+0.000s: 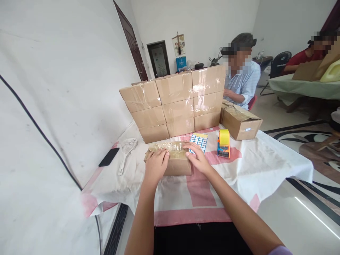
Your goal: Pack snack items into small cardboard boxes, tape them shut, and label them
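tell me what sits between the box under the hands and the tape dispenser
In the head view, a sheet of blue labels lies on the cloth between the box and the tape dispenser, by the right hand.

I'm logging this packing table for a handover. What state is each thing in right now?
small box: taped over, lying flat under both hands
left hand: flat on the box top
right hand: flat on the box's right end
stacked boxes: sealed, three rows high
tape dispenser: upright, untouched
label sheet: lying flat
phone: screen dark
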The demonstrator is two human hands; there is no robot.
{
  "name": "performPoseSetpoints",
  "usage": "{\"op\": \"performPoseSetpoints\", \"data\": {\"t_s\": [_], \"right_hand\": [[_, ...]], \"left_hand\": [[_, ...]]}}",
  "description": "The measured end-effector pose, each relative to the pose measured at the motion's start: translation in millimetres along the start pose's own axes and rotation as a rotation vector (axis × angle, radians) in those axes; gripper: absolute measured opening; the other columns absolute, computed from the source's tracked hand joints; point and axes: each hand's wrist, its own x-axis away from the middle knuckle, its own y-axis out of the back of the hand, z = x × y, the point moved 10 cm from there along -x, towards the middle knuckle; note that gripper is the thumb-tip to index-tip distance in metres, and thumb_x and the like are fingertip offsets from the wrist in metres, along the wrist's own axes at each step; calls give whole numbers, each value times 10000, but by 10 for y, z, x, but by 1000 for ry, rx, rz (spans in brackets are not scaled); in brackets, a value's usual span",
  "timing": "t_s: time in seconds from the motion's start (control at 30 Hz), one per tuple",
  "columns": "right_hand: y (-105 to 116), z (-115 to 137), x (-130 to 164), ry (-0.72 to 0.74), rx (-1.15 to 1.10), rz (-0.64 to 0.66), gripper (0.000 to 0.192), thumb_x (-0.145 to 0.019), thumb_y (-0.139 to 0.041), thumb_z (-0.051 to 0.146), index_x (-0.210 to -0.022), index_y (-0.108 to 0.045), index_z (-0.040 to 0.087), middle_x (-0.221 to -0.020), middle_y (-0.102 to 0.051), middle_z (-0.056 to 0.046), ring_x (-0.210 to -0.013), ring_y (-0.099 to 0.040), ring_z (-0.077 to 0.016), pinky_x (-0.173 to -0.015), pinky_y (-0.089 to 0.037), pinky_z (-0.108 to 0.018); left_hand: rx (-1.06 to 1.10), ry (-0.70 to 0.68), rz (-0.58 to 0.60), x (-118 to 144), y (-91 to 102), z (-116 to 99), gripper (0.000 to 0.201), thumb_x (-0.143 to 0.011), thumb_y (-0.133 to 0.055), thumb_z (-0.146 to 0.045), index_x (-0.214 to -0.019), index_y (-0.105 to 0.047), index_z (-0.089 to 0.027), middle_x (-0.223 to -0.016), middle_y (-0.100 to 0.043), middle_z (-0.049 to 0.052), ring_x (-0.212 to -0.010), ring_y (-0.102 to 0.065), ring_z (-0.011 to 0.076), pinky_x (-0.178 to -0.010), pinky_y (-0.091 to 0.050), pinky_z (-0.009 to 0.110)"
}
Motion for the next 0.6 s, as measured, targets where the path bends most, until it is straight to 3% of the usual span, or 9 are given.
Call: {"op": "performPoseSetpoints", "data": {"t_s": [0.07,0.17,0.23,0.3,0.4,0.5,0.6], "right_hand": [[305,-37,110,-19,25,-163,215,-977,-534,364,-1137,-641,268,-1226,-666,-96,-1227,-573,-298,-1090,-408,-536],[1036,-273,412,-126,146,-537,208,-954,-546,366,-1105,-622,246,-1187,-637,-112,-1189,-576,-294,-1079,-419,-528],[1566,-553,672,-253,190,-797,267,-906,-578,392,-1120,-583,232,-1219,-590,-108,-1214,-547,-287,-1083,-410,-524],[1937,-932,836,-399,114,-927,401,-827,-630,426,-1157,-521,226,-1251,-561,-98,-1224,-537,-268,-1074,-419,-501],[2086,-1437,763,-529,-1,-808,497,-721,-703,489,-1098,-524,219,-1086,-639,-80,-1042,-639,-255,-913,-529,-452],[1900,-1762,639,-608,-72,-605,496,-658,-753,557,-974,-600,206,-901,-693,-62,-814,-684,-244,-706,-576,-396],[1688,-1889,614,-634,-75,-480,531,-664,-759,605,-957,-659,174,-878,-719,-83,-730,-675,-234,-641,-569,-376]], "left_hand": [[-8,6,-3,7,-9,23,359,-1008,-400,-313,-1134,-731,-254,-1258,-724,81,-1236,-626,295,-1059,-384,483],[-6,10,-26,30,6,35,361,-1011,-401,-311,-1147,-727,-240,-1270,-719,77,-1252,-615,302,-1079,-366,503],[1,7,-52,52,26,36,353,-1013,-411,-321,-1155,-723,-232,-1283,-714,70,-1288,-591,297,-1105,-350,504],[3,0,-87,76,52,35,337,-1011,-440,-343,-1170,-716,-232,-1304,-703,61,-1327,-563,284,-1126,-347,491],[-2,0,-133,102,88,35,321,-1005,-473,-373,-1174,-712,-240,-1337,-686,51,-1358,-540,268,-1165,-329,487],[-19,30,-85,90,56,37,325,-1011,-454,-391,-1058,-743,-248,-1395,-645,51,-1382,-513,283,-1175,-318,520],[-49,54,-43,61,52,22,340,-999,-467,-415,-947,-757,-247,-1450,-596,53,-1371,-509,315,-1123,-375,532]]}}
